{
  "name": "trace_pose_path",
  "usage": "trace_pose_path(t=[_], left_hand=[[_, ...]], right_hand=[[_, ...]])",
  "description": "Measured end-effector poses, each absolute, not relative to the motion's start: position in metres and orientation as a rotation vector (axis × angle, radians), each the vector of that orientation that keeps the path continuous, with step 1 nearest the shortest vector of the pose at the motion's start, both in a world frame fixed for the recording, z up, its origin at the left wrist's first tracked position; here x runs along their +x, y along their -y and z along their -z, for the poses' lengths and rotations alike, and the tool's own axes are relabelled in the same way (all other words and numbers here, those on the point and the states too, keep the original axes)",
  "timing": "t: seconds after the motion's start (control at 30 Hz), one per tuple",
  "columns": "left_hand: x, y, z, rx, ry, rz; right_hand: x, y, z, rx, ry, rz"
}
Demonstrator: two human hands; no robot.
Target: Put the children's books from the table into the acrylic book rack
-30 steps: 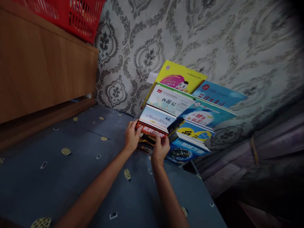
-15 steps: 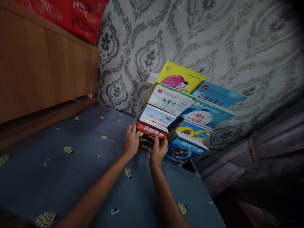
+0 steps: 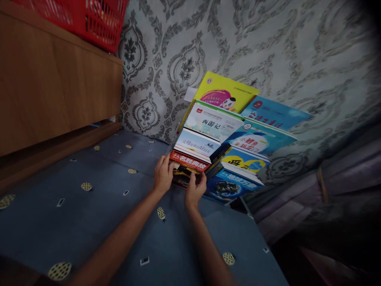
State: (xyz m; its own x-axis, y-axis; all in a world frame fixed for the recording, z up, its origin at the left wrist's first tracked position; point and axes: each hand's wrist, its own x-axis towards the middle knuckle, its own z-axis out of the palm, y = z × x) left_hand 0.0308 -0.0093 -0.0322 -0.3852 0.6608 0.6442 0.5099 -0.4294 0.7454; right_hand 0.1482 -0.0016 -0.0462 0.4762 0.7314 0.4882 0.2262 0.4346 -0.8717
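Note:
Two stepped columns of books lean near the wall. At the front of the left column is a book with a red title band and dark cover. My left hand grips its left edge, and my right hand has its fingers on the lower right part of the same cover. Behind it stand a pale blue book, a white book and a yellow book. To the right are a blue book with a globe picture, a yellow-and-blue one and a teal one.
Blue cloth with pineapple prints covers the surface under the books. A wooden cabinet with a red basket on it stands at the left. Patterned wallpaper is behind, and a purplish curtain hangs at the right.
Both hands have shifted slightly left, the right one also lower on the cover. More of the red-banded book's dark cover shows between them. The view has moved a little.

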Motion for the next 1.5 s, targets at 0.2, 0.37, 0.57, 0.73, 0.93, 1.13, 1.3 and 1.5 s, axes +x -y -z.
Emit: trace_pose_path(t=[0.2, 0.37, 0.57, 0.73, 0.93, 1.13, 1.3, 1.5], left_hand=[[0.027, 0.009, 0.033, 1.680, -1.566, -1.945], [0.023, 0.010, 0.032, 1.708, -1.515, -1.928], [0.020, 0.012, 0.028, 1.730, -1.493, -1.953], [0.018, 0.009, 0.026, 1.695, -1.420, -2.002], [0.017, 0.009, 0.025, 1.676, -1.394, -1.993], [0.018, 0.010, 0.026, 1.709, -1.371, -2.001], [0.017, 0.009, 0.026, 1.716, -1.390, -1.996], [0.011, 0.007, 0.031, 1.721, -1.393, -1.994]], right_hand=[[0.147, 0.003, 0.045, -1.106, 1.061, -0.381], [0.150, 0.001, 0.046, -1.078, 1.059, -0.393], [0.154, 0.000, 0.027, -0.963, 1.049, -0.465], [0.156, 0.001, 0.002, -0.848, 1.077, -0.486], [0.159, -0.001, -0.004, -0.831, 1.060, -0.531], [0.157, -0.002, -0.003, -0.826, 1.046, -0.511], [0.157, -0.002, -0.002, -0.825, 1.050, -0.519], [0.159, 0.000, -0.002, -0.841, 1.079, -0.521]])
